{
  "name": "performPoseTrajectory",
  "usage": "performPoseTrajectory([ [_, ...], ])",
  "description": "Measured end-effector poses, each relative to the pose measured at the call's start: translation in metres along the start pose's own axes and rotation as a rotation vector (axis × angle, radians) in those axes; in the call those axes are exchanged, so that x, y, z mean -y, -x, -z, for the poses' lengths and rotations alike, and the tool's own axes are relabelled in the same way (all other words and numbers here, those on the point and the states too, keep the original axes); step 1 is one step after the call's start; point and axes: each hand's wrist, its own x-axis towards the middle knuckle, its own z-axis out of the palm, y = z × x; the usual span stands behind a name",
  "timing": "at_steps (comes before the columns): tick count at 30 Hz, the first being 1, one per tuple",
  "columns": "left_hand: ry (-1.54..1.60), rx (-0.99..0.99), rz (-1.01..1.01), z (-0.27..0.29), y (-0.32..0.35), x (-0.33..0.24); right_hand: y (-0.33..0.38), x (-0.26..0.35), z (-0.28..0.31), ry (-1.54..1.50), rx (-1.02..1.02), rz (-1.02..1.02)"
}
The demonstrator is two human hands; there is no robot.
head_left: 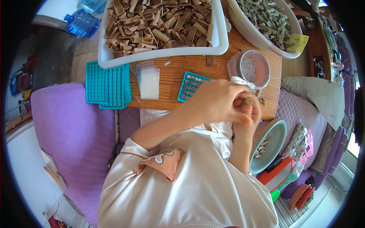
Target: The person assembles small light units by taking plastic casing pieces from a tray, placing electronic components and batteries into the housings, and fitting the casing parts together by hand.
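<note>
My two hands meet over the near right part of the wooden table. My left hand [222,99] reaches across to the right with its fingers bent in against my right hand [247,111], which is closed. A small brownish piece [248,101] shows at the right fingertips; its kind is too small to make out. Just beyond the fingers, a bunch of white strands [242,82] lies by the rim of a clear round tub [263,57] with small white pieces inside. Left of my hands is a teal tray [182,93] with round silvery pieces in its holes, partly hidden by my left hand.
A white bin [163,54] of brown plastic shells stands at the back. Beside it is a basin [243,28] of wrapped strips. Stacked teal trays [108,85] and clear bags [149,83] lie left. A green basket [279,142] sits right, below the table edge.
</note>
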Motion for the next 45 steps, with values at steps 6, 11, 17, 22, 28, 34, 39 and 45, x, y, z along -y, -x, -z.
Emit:
performPoseTrajectory([
  [6,-0.683,-0.366,-0.060,0.065,-0.069,0.043,0.015,0.030,0.125,1.061,-0.618,-0.077],
  [11,-1.183,-0.175,-0.042,0.091,-0.109,0.050,0.047,0.042,0.207,1.752,-0.100,-0.652],
  [17,-1.387,-0.122,-0.060,0.088,-0.121,0.052,-0.038,0.077,0.122,1.509,-0.022,-0.114],
  [22,-1.369,-0.324,-0.271,0.090,-0.124,0.097,-0.154,0.067,0.062,1.285,0.193,0.532],
  [28,-1.370,-0.324,-0.383,0.094,-0.119,0.099,-0.289,0.018,0.026,1.379,0.265,0.885],
  [34,-0.943,-0.396,-0.297,0.102,-0.097,0.085,-0.319,0.004,0.003,1.765,0.206,0.683],
  [39,-0.496,-0.489,-0.236,0.102,-0.090,0.068,-0.357,0.025,0.060,1.024,0.008,0.538],
  [45,-0.133,-0.493,-0.140,0.092,-0.072,0.041,-0.293,0.101,0.020,-0.158,0.046,0.219],
])
